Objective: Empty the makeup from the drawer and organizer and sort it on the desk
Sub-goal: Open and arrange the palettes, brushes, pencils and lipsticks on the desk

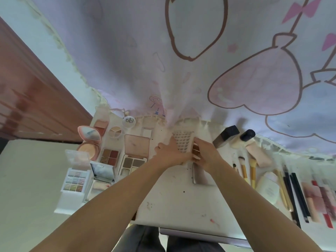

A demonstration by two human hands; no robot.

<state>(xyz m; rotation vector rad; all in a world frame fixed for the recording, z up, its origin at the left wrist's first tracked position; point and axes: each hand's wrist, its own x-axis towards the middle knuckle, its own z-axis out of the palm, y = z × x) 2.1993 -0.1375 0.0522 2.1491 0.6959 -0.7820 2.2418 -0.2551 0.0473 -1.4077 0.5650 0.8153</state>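
A perforated white organizer (183, 142) stands at the back middle of the white desk (174, 200). My left hand (170, 154) lies against the organizer's left side with its fingers stretched out. My right hand (206, 153) pinches a long narrow palette (200, 176) with brown shades, just right of the organizer; its grey lower half lies on the desk below my fingers. Several open palettes (111, 156) and a pink compact (89, 142) are laid out on the left. What is inside the organizer is hidden.
Two dark-capped bottles (226, 136) lie at the back right. Brushes (251, 170), a cream tube (269, 188), pencils (294, 193) and lip products (320, 199) line the right side. A cartoon-printed cloth (181, 70) hangs behind. A drawer front (200, 235) juts out below the desk edge.
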